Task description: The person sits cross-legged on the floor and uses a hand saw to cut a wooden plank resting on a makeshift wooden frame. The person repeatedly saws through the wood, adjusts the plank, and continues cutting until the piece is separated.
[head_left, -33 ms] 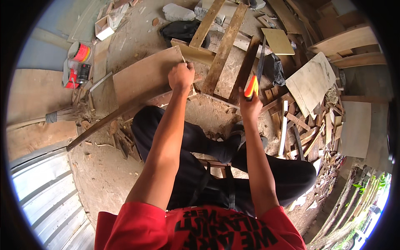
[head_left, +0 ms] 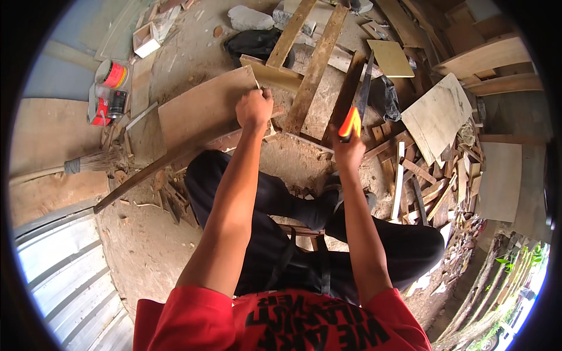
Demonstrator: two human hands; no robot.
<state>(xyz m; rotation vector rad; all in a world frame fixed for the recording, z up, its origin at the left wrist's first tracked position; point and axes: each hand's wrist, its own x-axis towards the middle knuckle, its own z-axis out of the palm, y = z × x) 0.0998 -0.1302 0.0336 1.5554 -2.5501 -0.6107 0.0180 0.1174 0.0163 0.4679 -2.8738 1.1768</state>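
Note:
My right hand [head_left: 349, 151] is closed round the orange-and-yellow handle of a handsaw [head_left: 365, 90], whose dark blade points away from me. The blade runs alongside a dark wooden beam [head_left: 346, 89]. At the right end of a flat plywood board [head_left: 205, 108], my left hand [head_left: 255, 109] is closed over the board's edge. A long wooden strip [head_left: 143, 174] slants from near the board down to the left. Exactly how the fingers of my left hand grip the edge is hidden.
Rough wooden beams [head_left: 319, 64] lie on the ground ahead. Wood offcuts [head_left: 433, 187] are heaped at the right beside a leaning plywood sheet [head_left: 436, 117]. Paint cans [head_left: 111, 74] and a broom [head_left: 93, 162] are at the left. A black bag [head_left: 253, 44] lies at the far side.
My right hand and the saw have shifted slightly left, and the saw's handle has tilted. My left hand and the plywood board have stayed in place.

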